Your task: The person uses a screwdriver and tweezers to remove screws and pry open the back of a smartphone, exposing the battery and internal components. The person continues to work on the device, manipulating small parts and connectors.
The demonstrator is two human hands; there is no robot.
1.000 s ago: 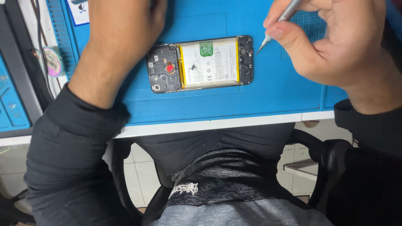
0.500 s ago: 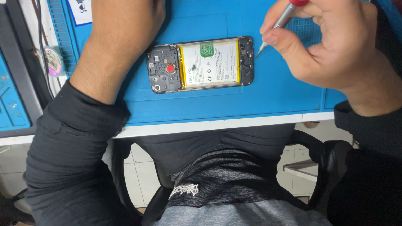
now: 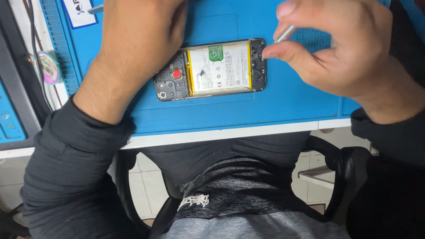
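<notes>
An opened phone [image 3: 211,71] lies flat on a blue mat [image 3: 248,110], its back cover off, long axis running from 9 to 3 o'clock. A white battery [image 3: 219,69] edged in yellow, with a small green patch, fills its middle. The dark end at 9 o'clock shows a red round part [image 3: 177,74] and a camera lens. A slim metal tool [image 3: 287,33] touches the dark end at 3 o'clock.

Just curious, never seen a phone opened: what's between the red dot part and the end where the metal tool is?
The pale battery, filling the opened phone between the camera end and the tool, seen in the head view.
</notes>
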